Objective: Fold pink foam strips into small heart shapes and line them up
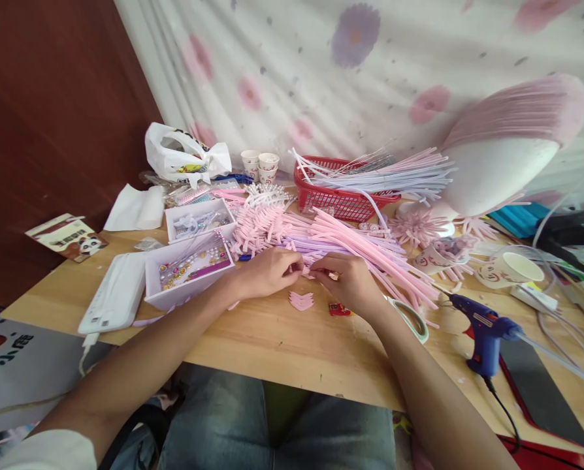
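Observation:
My left hand (277, 271) and my right hand (343, 277) meet over the middle of the table, fingertips pinched close together. Between them shows a short piece of pink pipe cleaner (308, 266), mostly hidden by the fingers. Just below the hands lies a small stack of pink pipe cleaner pieces bent into V shapes (301, 300). Behind the left hand is a heap of short pink bent pieces (257, 228). Long pink pipe cleaners (370, 245) and purple ones spread behind the right hand. A small red packet (340, 309) lies under the right hand.
White boxes of beads (189, 290) and a white power bank (114, 294) are left. A red basket (336, 202) of pipe cleaners stands behind. Right are scissors (414, 320), a blue glue gun (485, 333), a phone (541, 391) and paper cups (510, 269).

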`<action>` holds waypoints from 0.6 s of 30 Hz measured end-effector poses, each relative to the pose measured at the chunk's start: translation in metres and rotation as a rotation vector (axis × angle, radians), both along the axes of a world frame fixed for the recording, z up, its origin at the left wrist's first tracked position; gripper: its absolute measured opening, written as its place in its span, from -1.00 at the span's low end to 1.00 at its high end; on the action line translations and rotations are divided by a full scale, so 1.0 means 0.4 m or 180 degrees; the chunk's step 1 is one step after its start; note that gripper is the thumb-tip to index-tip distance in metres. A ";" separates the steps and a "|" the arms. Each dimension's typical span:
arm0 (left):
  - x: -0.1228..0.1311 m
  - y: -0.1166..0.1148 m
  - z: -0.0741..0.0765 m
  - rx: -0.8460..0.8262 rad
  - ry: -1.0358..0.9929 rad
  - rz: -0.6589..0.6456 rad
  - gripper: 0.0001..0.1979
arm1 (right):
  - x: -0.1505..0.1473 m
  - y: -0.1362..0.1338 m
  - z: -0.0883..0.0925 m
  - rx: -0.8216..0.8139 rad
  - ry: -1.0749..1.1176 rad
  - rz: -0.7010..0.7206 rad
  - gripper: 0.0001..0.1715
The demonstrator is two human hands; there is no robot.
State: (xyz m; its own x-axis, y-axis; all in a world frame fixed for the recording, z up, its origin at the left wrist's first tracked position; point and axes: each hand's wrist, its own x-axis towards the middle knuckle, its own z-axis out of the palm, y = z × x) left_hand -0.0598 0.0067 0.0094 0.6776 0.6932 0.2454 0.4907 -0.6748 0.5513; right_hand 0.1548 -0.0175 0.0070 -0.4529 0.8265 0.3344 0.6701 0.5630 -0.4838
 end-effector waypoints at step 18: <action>0.013 -0.004 -0.016 0.0302 -0.0795 0.0310 -0.87 | -0.017 -0.005 -0.014 0.0281 0.0487 -0.0090 -0.85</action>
